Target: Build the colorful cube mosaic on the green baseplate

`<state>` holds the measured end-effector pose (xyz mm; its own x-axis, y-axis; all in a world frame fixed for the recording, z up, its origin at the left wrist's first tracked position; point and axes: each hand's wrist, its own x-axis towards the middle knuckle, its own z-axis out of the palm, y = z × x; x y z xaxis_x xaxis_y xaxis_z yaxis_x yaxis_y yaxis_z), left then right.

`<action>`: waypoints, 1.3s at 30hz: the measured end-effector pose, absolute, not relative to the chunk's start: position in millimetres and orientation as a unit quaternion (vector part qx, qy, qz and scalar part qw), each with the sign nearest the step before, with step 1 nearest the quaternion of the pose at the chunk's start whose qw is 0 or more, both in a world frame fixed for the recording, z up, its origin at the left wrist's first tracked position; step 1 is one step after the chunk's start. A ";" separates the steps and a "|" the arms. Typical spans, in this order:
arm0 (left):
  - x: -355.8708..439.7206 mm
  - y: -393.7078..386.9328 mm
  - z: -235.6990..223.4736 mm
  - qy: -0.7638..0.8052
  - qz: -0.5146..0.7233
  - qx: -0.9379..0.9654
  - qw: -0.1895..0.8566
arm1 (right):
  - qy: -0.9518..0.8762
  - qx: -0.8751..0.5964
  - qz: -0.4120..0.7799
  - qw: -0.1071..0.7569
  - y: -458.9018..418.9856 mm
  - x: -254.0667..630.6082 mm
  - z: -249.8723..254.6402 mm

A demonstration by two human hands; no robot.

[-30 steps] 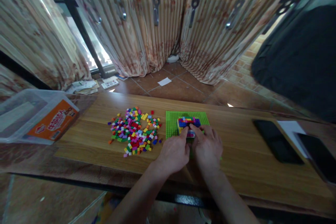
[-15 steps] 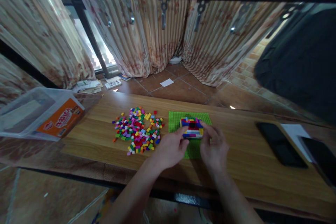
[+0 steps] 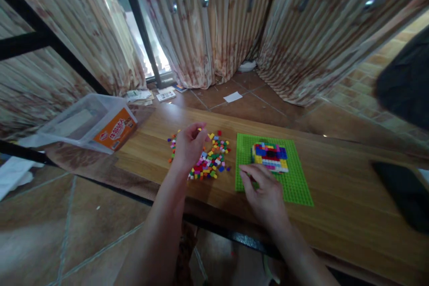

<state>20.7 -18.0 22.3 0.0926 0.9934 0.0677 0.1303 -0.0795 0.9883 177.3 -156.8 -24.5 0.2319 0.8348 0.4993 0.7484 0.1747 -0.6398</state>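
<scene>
Left hand (image 3: pixel 189 148) has swung off the brick build (image 3: pixel 271 157) to above the loose brick pile (image 3: pixel 210 161), left of the green baseplate (image 3: pixel 297 187) on the surface (image 3: pixel 338 187); right hand (image 3: pixel 264 188) has shifted to the build's near-left side, over the plate; build sits toward the plate's far edge, no longer steadied from the left; both grips narrow, fingers curled, thumbs close to index fingers; can't tell if either pinches a brick or if right touches the build; my read: building is between placements.
</scene>
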 end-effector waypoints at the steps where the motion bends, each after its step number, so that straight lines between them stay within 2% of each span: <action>1: 18.5 -17.6 23.8 0.494 0.465 0.564 0.471 | -0.629 -0.639 0.063 0.438 -155.5 171.6 -28.0; 7: 11.0 -17.4 24.5 0.491 0.465 0.557 0.482 | -0.637 -0.665 0.082 0.382 -144.7 158.3 -43.8; 14: 6.1 -13.7 11.6 0.495 0.395 0.649 0.422 | -0.647 -0.667 0.079 0.361 -130.3 150.0 -44.3; 23: 2.8 -15.6 14.3 0.485 0.362 0.672 0.427 | -0.685 -0.688 0.071 0.230 -111.0 142.6 -37.6; 32: -2.2 -13.6 11.6 0.503 0.333 0.712 0.358 | -0.690 -0.677 0.125 0.224 -110.2 154.1 -28.4; 39: -1.4 -15.0 12.2 0.502 0.322 0.725 0.344 | -0.687 -0.670 0.159 0.233 -109.3 157.5 -25.8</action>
<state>-1.4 -15.0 12.2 0.2879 0.9499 0.1215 0.5072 -0.2589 0.8220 157.5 -109.3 -25.8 0.0063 0.9943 0.1068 0.8457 0.0517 -0.5312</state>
